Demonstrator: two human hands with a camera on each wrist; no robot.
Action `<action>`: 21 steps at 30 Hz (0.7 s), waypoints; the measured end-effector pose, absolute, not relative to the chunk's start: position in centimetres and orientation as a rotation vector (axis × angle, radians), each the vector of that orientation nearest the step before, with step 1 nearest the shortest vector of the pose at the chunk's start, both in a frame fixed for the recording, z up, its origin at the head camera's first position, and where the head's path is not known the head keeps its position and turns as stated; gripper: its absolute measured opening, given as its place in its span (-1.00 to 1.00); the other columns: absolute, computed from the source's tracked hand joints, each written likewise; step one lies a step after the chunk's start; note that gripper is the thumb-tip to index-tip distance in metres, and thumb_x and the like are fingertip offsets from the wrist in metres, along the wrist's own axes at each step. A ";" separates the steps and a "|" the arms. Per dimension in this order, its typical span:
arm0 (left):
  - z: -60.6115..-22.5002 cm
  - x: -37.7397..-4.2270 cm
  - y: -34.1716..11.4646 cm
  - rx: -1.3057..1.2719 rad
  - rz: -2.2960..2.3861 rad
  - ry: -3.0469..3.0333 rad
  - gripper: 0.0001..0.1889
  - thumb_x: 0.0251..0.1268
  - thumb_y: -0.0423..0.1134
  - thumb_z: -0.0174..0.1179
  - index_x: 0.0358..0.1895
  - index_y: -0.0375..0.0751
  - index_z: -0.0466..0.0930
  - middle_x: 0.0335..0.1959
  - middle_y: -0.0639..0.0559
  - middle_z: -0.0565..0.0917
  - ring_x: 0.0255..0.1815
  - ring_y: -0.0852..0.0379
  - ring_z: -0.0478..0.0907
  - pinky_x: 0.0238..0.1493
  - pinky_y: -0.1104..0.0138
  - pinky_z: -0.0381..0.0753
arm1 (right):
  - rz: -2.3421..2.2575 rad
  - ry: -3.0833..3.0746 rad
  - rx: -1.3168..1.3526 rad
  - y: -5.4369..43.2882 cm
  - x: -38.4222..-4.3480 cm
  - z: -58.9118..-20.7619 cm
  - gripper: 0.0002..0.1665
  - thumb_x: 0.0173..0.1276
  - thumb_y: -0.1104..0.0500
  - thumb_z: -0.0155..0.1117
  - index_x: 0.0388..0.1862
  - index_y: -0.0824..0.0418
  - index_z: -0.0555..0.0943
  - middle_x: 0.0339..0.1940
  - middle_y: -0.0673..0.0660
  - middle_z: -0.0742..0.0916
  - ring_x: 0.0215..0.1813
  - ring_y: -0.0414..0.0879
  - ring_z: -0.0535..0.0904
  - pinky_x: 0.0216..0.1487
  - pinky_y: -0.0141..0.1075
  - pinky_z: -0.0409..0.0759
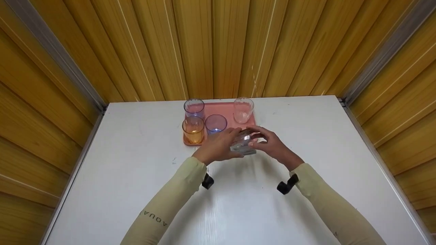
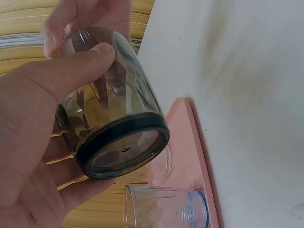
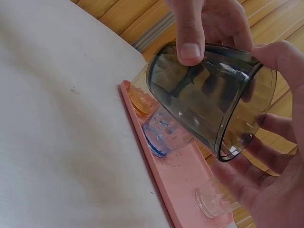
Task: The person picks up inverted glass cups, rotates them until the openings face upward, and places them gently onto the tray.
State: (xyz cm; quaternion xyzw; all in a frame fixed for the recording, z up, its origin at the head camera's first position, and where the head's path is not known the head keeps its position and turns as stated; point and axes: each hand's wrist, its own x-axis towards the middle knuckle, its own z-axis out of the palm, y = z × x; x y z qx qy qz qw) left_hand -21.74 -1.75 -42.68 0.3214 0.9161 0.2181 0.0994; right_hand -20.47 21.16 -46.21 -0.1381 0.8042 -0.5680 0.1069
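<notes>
Both hands hold a smoky grey glass tumbler, tilted on its side above the front edge of a pink tray. My left hand grips its side, thumb lying along the wall in the left wrist view. The dark, thick base of the tumbler shows there. My right hand is at the mouth end, thumb and fingertips at the rim. On the tray stand an orange glass, a blue glass, a bluish-purple glass and a clear glass.
The tray lies near the back edge of a white table. Behind and at both sides rise yellow wood-patterned walls. A black wrist mount is on the left sleeve, another black mount on the right.
</notes>
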 end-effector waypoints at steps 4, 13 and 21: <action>-42.8 -21.7 -1.7 0.969 0.652 2.740 -0.13 0.02 0.08 0.43 0.41 0.21 0.13 0.33 0.03 0.44 0.29 0.02 0.49 0.25 0.03 0.53 | -1.655 2.347 -0.356 21.2 -20.5 -45.8 -0.26 0.38 -0.01 0.23 0.48 -0.02 0.23 0.39 0.11 0.41 0.38 0.13 0.36 0.28 0.04 0.50; -43.2 -21.4 -1.4 1.008 0.668 2.846 -0.16 -0.02 0.08 0.46 0.35 0.11 0.20 0.22 0.07 0.50 0.20 0.08 0.54 0.23 0.07 0.56 | -1.589 2.324 -0.249 20.5 -20.2 -44.2 -0.31 0.47 -0.04 0.10 0.51 -0.01 0.18 0.37 0.27 0.38 0.25 0.12 0.42 0.11 -0.02 0.64; -43.5 -21.3 -1.1 0.987 0.697 2.889 -0.16 -0.05 0.07 0.48 0.32 0.13 0.20 0.17 0.12 0.49 0.16 0.11 0.55 0.23 0.08 0.56 | -1.527 2.366 -0.239 19.6 -19.1 -41.3 -0.38 0.46 0.03 0.10 0.45 0.08 0.27 0.31 0.31 0.43 0.25 0.18 0.41 0.12 -0.08 0.63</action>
